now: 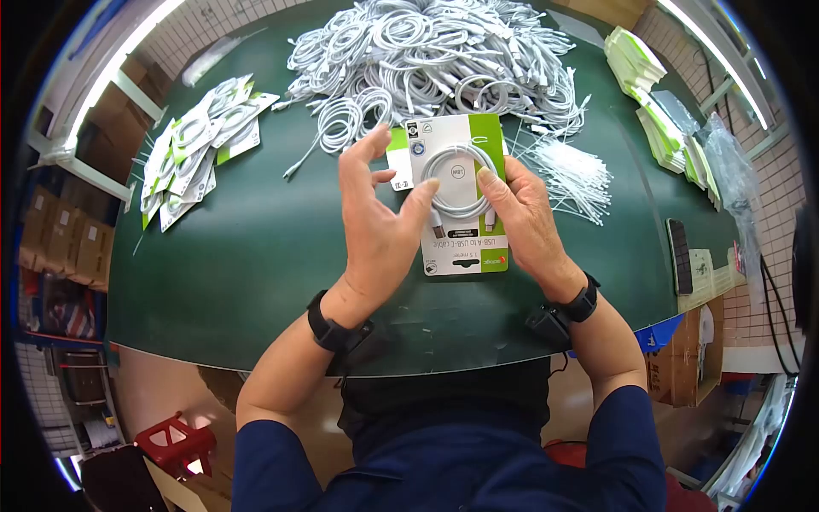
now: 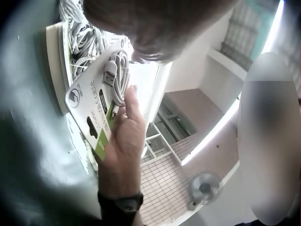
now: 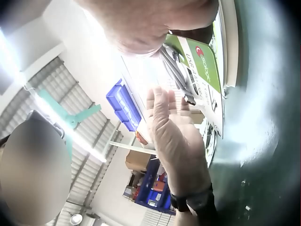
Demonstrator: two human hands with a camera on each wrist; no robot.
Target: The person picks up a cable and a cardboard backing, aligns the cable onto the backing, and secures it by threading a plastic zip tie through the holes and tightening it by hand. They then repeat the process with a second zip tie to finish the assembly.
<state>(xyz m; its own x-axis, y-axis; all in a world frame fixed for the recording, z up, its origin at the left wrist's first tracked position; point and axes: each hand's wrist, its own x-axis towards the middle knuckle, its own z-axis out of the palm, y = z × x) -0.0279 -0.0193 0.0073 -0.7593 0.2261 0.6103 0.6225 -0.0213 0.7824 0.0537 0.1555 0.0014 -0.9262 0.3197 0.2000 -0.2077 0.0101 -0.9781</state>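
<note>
My right hand (image 1: 533,218) grips a printed cable card (image 1: 465,260) by its edge, thumb on the front. A coiled white USB cable (image 1: 461,213) lies against the card, both connectors toward its lower end. A thin white tie end (image 1: 479,139) sticks out above the coil. My left hand (image 1: 375,226) is beside the card, its fingers spread and thumb tip close to the coil. Behind the card's left edge shows part of another green-and-white card (image 1: 398,158). In the right wrist view, the left hand (image 3: 176,136) has its fingers extended near the card.
A large heap of coiled white cables (image 1: 426,60) covers the table's far side. Cards with cables (image 1: 192,145) are piled at left. Thin white ties (image 1: 572,179) lie right of the card. Stacked green-and-white cards (image 1: 636,64) and a phone (image 1: 679,256) are along the right side.
</note>
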